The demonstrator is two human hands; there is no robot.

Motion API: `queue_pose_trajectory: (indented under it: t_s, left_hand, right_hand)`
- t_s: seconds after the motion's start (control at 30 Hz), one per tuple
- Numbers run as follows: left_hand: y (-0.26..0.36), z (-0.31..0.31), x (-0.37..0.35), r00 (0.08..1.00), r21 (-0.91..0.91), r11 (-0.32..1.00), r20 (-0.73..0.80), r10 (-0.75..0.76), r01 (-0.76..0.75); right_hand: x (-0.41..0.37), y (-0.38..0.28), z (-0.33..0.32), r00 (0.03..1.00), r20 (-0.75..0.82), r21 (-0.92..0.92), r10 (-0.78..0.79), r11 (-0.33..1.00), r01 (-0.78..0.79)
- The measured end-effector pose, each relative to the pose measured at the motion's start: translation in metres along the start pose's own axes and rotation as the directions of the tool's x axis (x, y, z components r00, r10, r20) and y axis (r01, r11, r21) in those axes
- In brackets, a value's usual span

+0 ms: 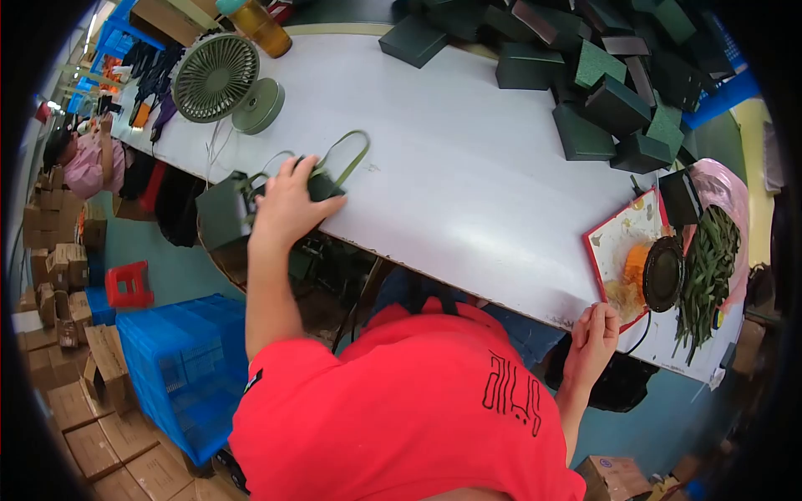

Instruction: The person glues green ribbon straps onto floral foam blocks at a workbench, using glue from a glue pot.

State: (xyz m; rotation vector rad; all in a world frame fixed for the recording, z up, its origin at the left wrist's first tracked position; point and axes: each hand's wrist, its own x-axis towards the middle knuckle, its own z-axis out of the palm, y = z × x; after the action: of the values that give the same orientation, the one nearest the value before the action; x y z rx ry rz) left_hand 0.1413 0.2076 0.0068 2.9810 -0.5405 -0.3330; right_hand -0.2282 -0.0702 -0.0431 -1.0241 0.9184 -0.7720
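From the head camera, I see my left hand (288, 204) on a dark green gift bag (221, 213), which lies just below the desk fan (215, 79) at the near edge of the table (468, 167). The fingers curl over its top, clasping it. I judge the bag light and thin-walled, easily creased. Its ribbon handles (355, 159), looping out on the side away from the fan, look the safest hold. My right hand (591, 338) rests far from the fan on the same edge, its fingers loose and holding nothing.

Your bench (468, 167): smooth, matt. Boxes (616, 104): matt, some rough-grained. Fan (215, 78): matt plastic. Ribbon (352, 159): matt cloth.
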Motion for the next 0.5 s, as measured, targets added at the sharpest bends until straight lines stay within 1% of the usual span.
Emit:
queue_pose_trajectory:
  t_s: [0.03,0.1,0.17,0.2,0.23,0.27,0.3,0.33,0.37,0.43,0.47,0.5]
  left_hand:
    - [-0.026,-0.001,-0.003,1.0,-0.01,1.0,0.026,0.013,-0.013]
    - [-0.058,-0.012,-0.019,1.0,0.078,0.997,0.022,0.018,-0.019]
    - [-0.079,-0.027,-0.026,0.99,0.236,0.967,0.086,-0.115,0.092]
    - [-0.077,-0.037,-0.026,0.981,0.284,0.948,0.085,-0.174,0.144]
    - [-0.074,-0.043,-0.023,0.971,0.328,0.926,0.082,-0.225,0.186]
    - [-0.078,-0.039,-0.017,0.985,0.279,0.946,0.005,-0.174,0.166]
    - [-0.069,-0.037,-0.007,0.989,0.244,0.958,-0.05,-0.14,0.148]
    - [-0.059,-0.029,0.005,0.994,0.214,0.977,-0.109,0.006,0.018]
    - [-0.049,-0.022,0.021,0.974,0.191,0.975,-0.172,0.149,-0.115]
    - [0.017,-0.025,0.041,0.913,0.078,0.925,-0.147,0.38,-0.373]
    - [0.05,-0.021,0.052,0.838,0.031,0.856,-0.189,0.512,-0.516]
    - [0.084,-0.017,0.06,0.744,-0.01,0.764,-0.239,0.624,-0.645]
  right_hand:
    - [0.0,0.0,0.0,1.0,0.013,-0.001,0.003,1.0,-0.003]
    - [0.002,0.001,0.0,0.999,0.038,-0.003,0.005,1.0,-0.005]
    - [0.003,0.003,0.002,0.998,0.065,-0.017,0.017,1.0,-0.016]
    - [0.003,0.003,0.002,0.998,0.067,-0.024,0.013,1.0,-0.012]
    - [0.002,0.003,0.004,0.999,0.032,-0.056,0.03,0.998,-0.029]
    - [0.0,0.002,0.007,0.999,0.037,-0.056,0.033,0.998,-0.031]
    - [-0.002,0.0,0.01,0.999,0.043,-0.056,0.033,0.998,-0.031]
    - [-0.005,-0.003,0.011,0.998,0.067,-0.044,0.021,0.999,-0.018]
    - [-0.008,-0.005,0.011,0.996,0.093,-0.038,0.009,0.999,-0.005]
    - [-0.016,-0.014,0.016,0.996,0.087,-0.081,-0.022,0.996,0.029]
    - [-0.021,-0.018,0.012,0.989,0.13,-0.115,-0.076,0.989,0.091]
    - [-0.026,-0.021,0.006,0.976,0.176,-0.151,-0.127,0.977,0.154]
